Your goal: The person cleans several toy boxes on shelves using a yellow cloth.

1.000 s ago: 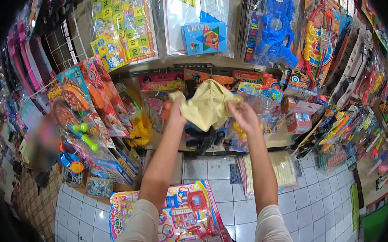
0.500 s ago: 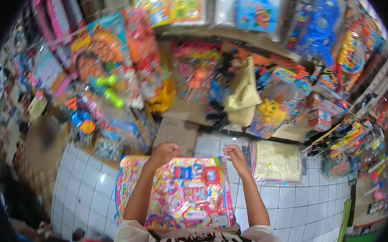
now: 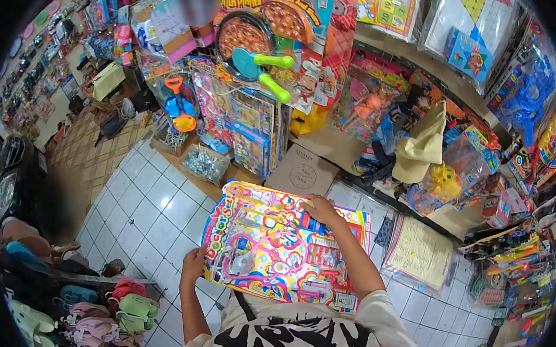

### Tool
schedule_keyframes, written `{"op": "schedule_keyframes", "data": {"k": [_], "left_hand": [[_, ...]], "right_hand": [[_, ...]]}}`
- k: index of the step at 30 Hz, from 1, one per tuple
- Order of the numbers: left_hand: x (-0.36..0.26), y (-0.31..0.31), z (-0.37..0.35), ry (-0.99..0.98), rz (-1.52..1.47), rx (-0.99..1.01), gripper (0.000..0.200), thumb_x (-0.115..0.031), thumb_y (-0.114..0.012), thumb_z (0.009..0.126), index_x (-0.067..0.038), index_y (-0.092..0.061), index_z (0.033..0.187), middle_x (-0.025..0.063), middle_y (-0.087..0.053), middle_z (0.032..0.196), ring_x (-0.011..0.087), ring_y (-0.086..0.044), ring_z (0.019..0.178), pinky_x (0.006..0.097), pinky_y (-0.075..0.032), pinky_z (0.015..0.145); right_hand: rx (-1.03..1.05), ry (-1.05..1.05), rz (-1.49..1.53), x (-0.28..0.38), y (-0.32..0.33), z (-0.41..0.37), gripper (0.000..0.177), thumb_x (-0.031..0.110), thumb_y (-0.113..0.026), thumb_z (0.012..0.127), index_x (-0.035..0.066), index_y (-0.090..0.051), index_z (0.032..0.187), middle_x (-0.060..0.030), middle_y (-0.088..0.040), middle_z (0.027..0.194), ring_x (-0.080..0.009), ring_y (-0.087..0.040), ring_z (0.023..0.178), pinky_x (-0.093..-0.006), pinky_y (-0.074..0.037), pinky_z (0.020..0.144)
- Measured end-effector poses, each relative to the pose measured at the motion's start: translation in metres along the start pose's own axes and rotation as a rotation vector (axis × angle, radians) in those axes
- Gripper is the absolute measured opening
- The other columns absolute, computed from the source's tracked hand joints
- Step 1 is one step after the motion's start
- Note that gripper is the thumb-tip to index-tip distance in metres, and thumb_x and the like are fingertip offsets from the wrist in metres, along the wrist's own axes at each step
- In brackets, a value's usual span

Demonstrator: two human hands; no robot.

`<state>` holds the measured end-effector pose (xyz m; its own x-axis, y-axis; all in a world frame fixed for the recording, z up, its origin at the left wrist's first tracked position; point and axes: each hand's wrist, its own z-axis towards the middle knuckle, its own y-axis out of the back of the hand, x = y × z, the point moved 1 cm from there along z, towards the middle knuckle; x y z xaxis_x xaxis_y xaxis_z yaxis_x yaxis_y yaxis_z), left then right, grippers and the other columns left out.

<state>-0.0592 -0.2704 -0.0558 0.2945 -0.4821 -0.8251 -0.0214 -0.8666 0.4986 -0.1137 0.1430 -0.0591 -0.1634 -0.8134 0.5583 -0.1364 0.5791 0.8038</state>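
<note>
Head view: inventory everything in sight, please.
flat plastic-fronted toy pack: one, pink, yellow and blue, centre
yellow cloth: one, yellow, hung on shelf goods right of centre
toy pizza set card: one, orange with green utensils, top centre
brown cardboard box: one, brown, just beyond the pack
blue toy gun pack: one, blue, far right
plastic-wrapped paper sheets: one bundle, cream, right of the pack
rubber sandals: several, green and pink, lower left
left hand: one, gripping the pack's near left corner
right hand: one, on the pack's far edge
</note>
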Motion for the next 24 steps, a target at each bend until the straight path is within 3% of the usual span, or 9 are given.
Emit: {"op": "schedule_keyframes", "data": {"k": [6, 7, 9, 13, 15, 18, 20, 22, 24], "left_hand": [[-0.041, 0.028, -0.001, 0.036, -0.411, 0.02, 0.031, -0.025, -0.057, 0.09, 0.001, -0.065, 0.075, -0.002, -0.057, 0.062, 0.004, -0.046, 0.053, 0.0232, -0.036, 0.047], [-0.046, 0.038, 0.006, -0.089, -0.496, 0.031, 0.025, -0.021, -0.058, 0.089, -0.002, -0.066, 0.075, -0.0031, -0.058, 0.064, 0.0033, -0.047, 0.056, 0.0214, -0.037, 0.05], [-0.07, 0.066, 0.012, -0.17, -0.482, -0.069, 0.017, -0.016, -0.058, 0.089, -0.002, -0.065, 0.081, -0.0007, -0.062, 0.075, 0.0027, -0.053, 0.065, 0.0178, -0.042, 0.059], [-0.087, 0.13, 0.022, -0.397, -0.747, -0.251, 0.016, -0.003, -0.062, 0.084, -0.001, -0.058, 0.1, 0.0052, -0.065, 0.082, 0.0064, -0.06, 0.071, 0.0181, -0.046, 0.057], [-0.08, 0.168, 0.036, -0.507, -0.778, -0.415, 0.028, -0.012, -0.06, 0.086, -0.001, -0.055, 0.111, 0.012, -0.064, 0.099, 0.014, -0.062, 0.082, 0.0283, -0.051, 0.069], [-0.116, 0.194, 0.017, -0.637, -1.474, -0.416, 0.05, -0.035, -0.051, 0.09, -0.002, -0.045, 0.127, 0.015, -0.056, 0.117, 0.024, -0.054, 0.108, 0.0406, -0.043, 0.091], [-0.096, 0.197, 0.029, -0.82, -1.409, -0.204, 0.061, -0.043, -0.043, 0.091, -0.004, -0.035, 0.136, 0.0175, -0.045, 0.131, 0.0286, -0.043, 0.121, 0.0448, -0.031, 0.104], [-0.097, 0.186, 0.038, -1.042, -1.169, 0.016, 0.057, -0.038, -0.044, 0.093, -0.004, -0.032, 0.138, 0.0178, -0.045, 0.131, 0.0268, -0.044, 0.12, 0.0422, -0.031, 0.104], [-0.105, 0.163, 0.048, -0.725, -1.037, -0.266, 0.056, -0.033, -0.047, 0.094, -0.005, -0.028, 0.138, 0.0141, -0.044, 0.131, 0.0235, -0.043, 0.12, 0.0394, -0.031, 0.103]], "right_hand": [[-0.174, 0.111, 0.218, 0.039, 0.064, -0.019, 0.053, 0.044, -0.062, 0.081, -0.001, -0.06, 0.109, -0.0211, -0.062, 0.105, -0.0328, -0.059, 0.098, -0.0397, -0.044, 0.085], [-0.214, 0.176, 0.23, 0.061, 0.086, -0.028, 0.049, 0.042, -0.065, 0.08, 0.0, -0.062, 0.105, -0.0207, -0.064, 0.098, -0.0326, -0.061, 0.092, -0.0378, -0.046, 0.079], [-0.293, 0.312, 0.227, 0.078, 0.109, -0.021, 0.038, 0.037, -0.068, 0.079, 0.003, -0.066, 0.097, -0.0178, -0.065, 0.084, -0.0299, -0.063, 0.077, -0.0364, -0.047, 0.069], [-0.292, 0.434, 0.437, 0.156, 0.155, -0.032, 0.03, 0.03, -0.069, 0.08, 0.002, -0.064, 0.09, -0.0086, -0.062, 0.071, -0.0145, -0.057, 0.065, -0.0298, -0.044, 0.06], [-0.304, 0.565, 0.531, 0.19, 0.162, -0.029, 0.026, 0.025, -0.07, 0.08, 0.001, -0.063, 0.088, -0.0048, -0.059, 0.068, -0.0087, -0.052, 0.063, -0.0268, -0.041, 0.056], [-0.412, 0.626, 0.636, 0.238, 0.171, -0.032, 0.02, 0.019, -0.07, 0.081, 0.002, -0.062, 0.086, 0.0003, -0.057, 0.066, -0.0038, -0.045, 0.061, -0.0232, -0.038, 0.053], [-0.427, 0.673, 0.797, 0.257, 0.163, -0.019, 0.017, 0.017, -0.068, 0.083, 0.002, -0.061, 0.084, 0.0034, -0.055, 0.067, -0.002, -0.044, 0.06, -0.0212, -0.036, 0.052], [-0.501, 0.777, 0.87, 0.274, 0.153, -0.004, 0.016, 0.017, -0.066, 0.084, 0.003, -0.059, 0.083, 0.004, -0.053, 0.066, -0.0021, -0.043, 0.059, -0.0207, -0.036, 0.052], [-0.374, 0.769, 0.772, 0.286, 0.131, -0.008, 0.015, 0.016, -0.063, 0.087, 0.003, -0.056, 0.085, 0.0026, -0.054, 0.08, -0.0026, -0.046, 0.07, -0.0205, -0.039, 0.059]]}}
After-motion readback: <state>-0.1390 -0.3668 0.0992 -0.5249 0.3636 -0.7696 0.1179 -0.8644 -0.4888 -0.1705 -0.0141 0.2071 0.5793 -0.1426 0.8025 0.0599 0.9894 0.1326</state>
